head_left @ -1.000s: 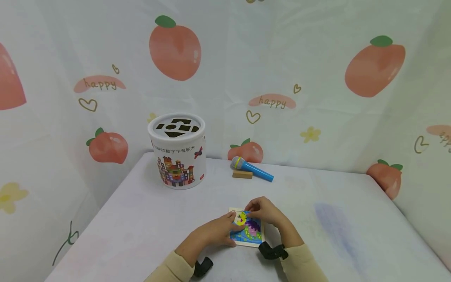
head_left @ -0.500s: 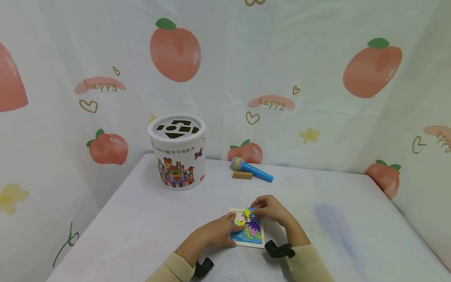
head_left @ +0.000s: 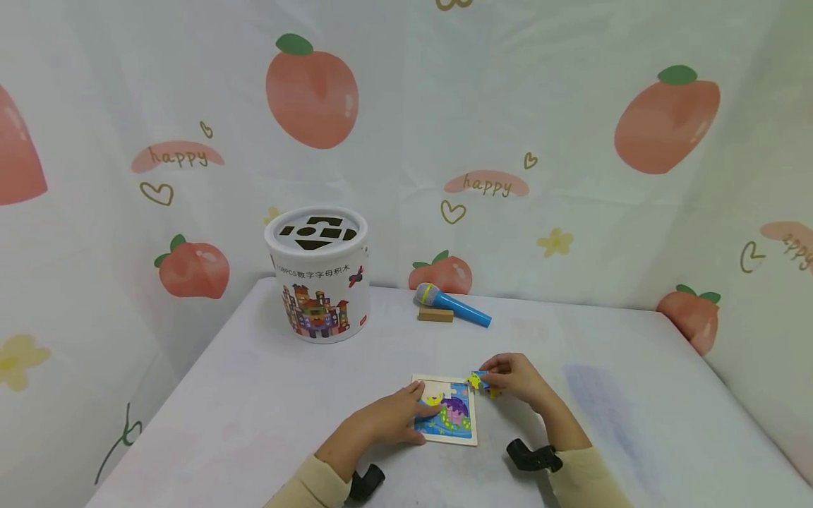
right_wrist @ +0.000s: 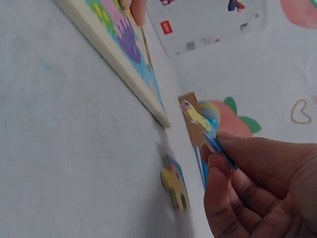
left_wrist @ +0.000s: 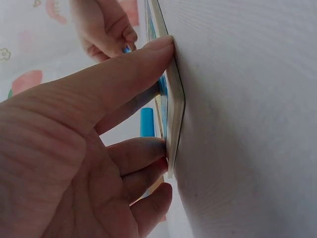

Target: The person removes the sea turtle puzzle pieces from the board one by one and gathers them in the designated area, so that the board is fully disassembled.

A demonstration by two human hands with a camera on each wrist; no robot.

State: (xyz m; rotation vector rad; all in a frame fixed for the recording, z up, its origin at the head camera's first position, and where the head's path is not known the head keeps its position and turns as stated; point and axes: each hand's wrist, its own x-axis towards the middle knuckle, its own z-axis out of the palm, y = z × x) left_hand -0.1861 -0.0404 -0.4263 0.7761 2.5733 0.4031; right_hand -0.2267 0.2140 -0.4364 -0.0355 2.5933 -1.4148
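A small jigsaw puzzle [head_left: 454, 409] in a light wooden frame lies flat on the table, with a purple and blue picture and a bare patch at its upper left. My left hand [head_left: 392, 415] holds it at the left side; in the left wrist view the thumb presses the frame's edge [left_wrist: 174, 106] and the other fingers touch board and rim. Right of the frame, my right hand [head_left: 517, 377] pinches a yellow and blue puzzle piece [right_wrist: 199, 118] between thumb and fingers, above the table. Another puzzle piece [right_wrist: 174, 182] lies on the table below that hand.
A white bucket [head_left: 320, 296] with shape holes in its lid stands at the back left. Behind the puzzle lie a blue toy microphone [head_left: 460, 308] and a brown wooden block [head_left: 435, 315]. A peach-printed cloth hangs behind the white table [head_left: 254, 395].
My right hand has lifted the yellow and blue puzzle piece out of the frame and carried it to the right, uncovering bare board. The left hand has stayed in place on the puzzle.
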